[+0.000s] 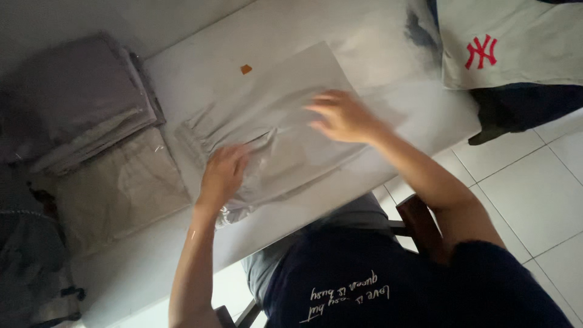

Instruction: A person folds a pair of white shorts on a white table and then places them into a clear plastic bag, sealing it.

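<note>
At the far left edge of the table point(182, 54) lies a stack of folded grey cloth point(85, 97), squared up and set clear of the working space in the middle. Just below it, toward the near left corner, a flat beige garment in a clear bag point(118, 191) lies partly under the stack's edge, as if finished pieces are kept together on that side.

In the middle of the table a pale garment point(273, 130) lies spread flat inside a thin clear wrapper, running from the near edge up toward the far edge. Its left end is bunched into folds, where the left hand point(223, 173) presses down with fingers spread and loosely curled on the gathered material. It grips nothing firmly, and seems to pin that end so the piece does not slide.

A small orange scrap point(246, 69) lies alone near the far edge, above the garment.

The right hand point(341, 115) rests flat on the garment's right half, fingers open and stretched toward the left, blurred with movement, likely smoothing the surface against the table.

At the far right corner a cream fabric item with a red emblem point(504, 45) overhangs the table edge, with dark cloth point(522, 106) under it, well apart from both hands.
</note>
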